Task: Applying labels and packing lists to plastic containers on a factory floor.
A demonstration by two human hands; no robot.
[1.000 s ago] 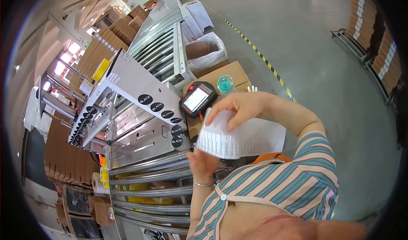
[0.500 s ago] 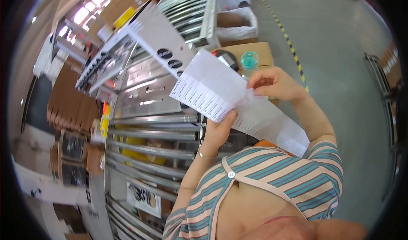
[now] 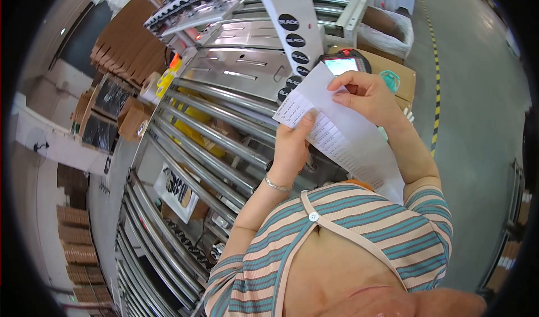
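Observation:
A long white strip of printed labels [image 3: 359,143] hangs in front of my chest, with lines of small print down its left part. My left hand [image 3: 292,146] is closed on its left edge, the thumb lying on top of the print. On the upper right side, my right hand [image 3: 368,95] is curled in a pinch at the sheet; its fingertips partly hide what they grip. Just beyond the paper sits a dark handheld device with a lit screen [image 3: 341,65]. A teal-rimmed clear container [image 3: 389,81] stands beside my right hand, partly covered by it.
A roller conveyor [image 3: 224,132] runs along my left, with a metal plate [image 3: 241,70] and a white post with round black stickers [image 3: 289,22] beyond. A cardboard box [image 3: 401,67] and a lined bin [image 3: 387,31] stand ahead. Yellow-black floor tape [image 3: 437,104] lies right.
The view has swung left, so the conveyor shows more. The strip's upper part now lies less spread, and my left thumb is further onto the print. My right hand still pinches its upper side.

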